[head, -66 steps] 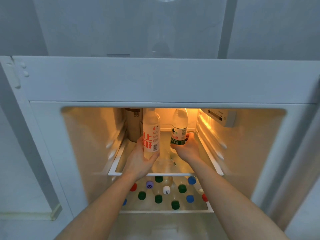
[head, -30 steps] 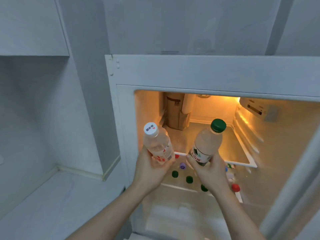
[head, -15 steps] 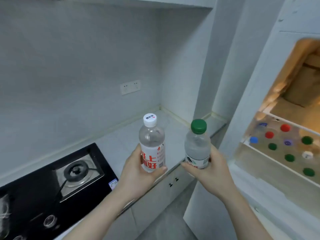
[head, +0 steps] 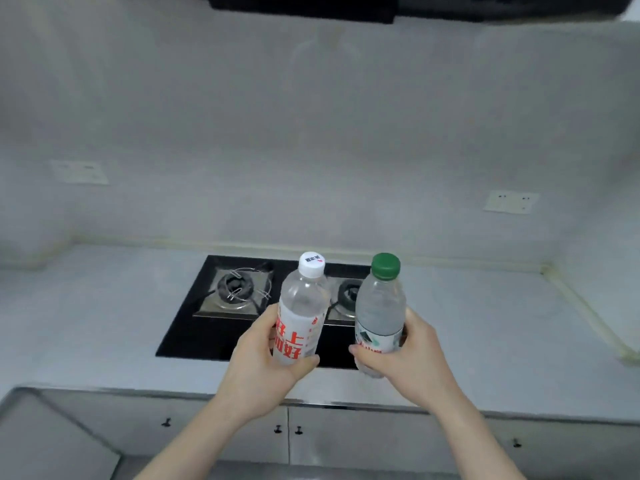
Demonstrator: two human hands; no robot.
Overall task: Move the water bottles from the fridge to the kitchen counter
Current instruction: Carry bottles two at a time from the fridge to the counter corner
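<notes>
Above the front edge of the black glass gas hob [head: 214,327], set into the pale grey kitchen counter [head: 86,323], two clear plastic water bottles are held upright, off the surface. The left hand [head: 258,362] wraps its fingers round the white-capped bottle with the red-lettered label [head: 303,313]. Just beside it, toward the hob's right burner, the right hand [head: 412,362] grips the green-capped bottle [head: 381,306] round its lower body. The bottles are close but not touching.
</notes>
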